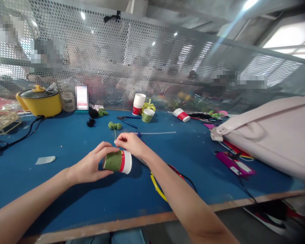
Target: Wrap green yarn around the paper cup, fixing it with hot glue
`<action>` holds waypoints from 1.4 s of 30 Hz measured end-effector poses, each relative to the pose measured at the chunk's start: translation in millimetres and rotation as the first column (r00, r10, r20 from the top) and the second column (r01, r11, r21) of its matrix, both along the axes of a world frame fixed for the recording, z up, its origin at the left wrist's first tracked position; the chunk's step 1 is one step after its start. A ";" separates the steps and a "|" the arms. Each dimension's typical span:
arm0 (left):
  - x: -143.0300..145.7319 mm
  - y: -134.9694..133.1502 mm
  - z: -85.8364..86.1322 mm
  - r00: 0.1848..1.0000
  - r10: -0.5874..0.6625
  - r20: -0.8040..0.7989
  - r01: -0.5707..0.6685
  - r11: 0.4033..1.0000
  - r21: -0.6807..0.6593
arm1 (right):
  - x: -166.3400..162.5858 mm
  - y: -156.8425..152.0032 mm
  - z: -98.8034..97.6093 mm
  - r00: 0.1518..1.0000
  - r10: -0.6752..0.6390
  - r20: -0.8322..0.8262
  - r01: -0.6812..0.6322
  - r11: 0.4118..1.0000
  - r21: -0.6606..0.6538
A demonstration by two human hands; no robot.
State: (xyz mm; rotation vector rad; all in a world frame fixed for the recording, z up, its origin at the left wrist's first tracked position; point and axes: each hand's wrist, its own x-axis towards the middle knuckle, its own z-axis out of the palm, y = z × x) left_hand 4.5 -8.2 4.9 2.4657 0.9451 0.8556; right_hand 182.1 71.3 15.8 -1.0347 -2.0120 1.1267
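Note:
My left hand (91, 166) grips a paper cup (118, 161) lying on its side above the blue table (66, 203); green yarn is wound round most of the cup, and a red and white band shows at its open end. My right hand (130, 143) is closed in a pinch on the green yarn strand just above the cup. That strand runs up to a small bundle of green yarn (114, 126) lying on the table behind my hands.
A yellow pot (40, 100) stands at the back left. Paper cups (138, 104), a green-wrapped cup (147, 115) and a tipped cup (181, 114) sit by the mesh screen. A pale bag (269, 135) lies at right, pink packets (235, 163) beside it. Cables trail under my right arm.

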 end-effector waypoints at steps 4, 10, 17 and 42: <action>1.7 -1.0 -0.1 0.999 -0.025 -0.023 0.025 1.000 -0.003 | 0.0 -0.3 -1.2 1.000 0.003 0.011 -0.002 0.999 -0.042; 5.2 -4.5 -1.7 0.997 -0.052 -0.055 0.048 0.996 -0.075 | -4.2 -6.0 8.5 0.999 0.007 -0.040 -0.017 0.972 -0.236; 7.3 -2.8 -1.6 0.994 -0.012 -0.105 -0.004 0.989 -0.151 | -7.7 -7.2 11.8 0.989 0.018 -0.150 -0.076 0.917 -0.391; 8.7 2.0 -3.7 0.999 -0.033 0.033 0.038 0.982 -0.187 | -73.6 144.5 101.2 0.899 -0.372 -0.232 0.364 0.928 -0.080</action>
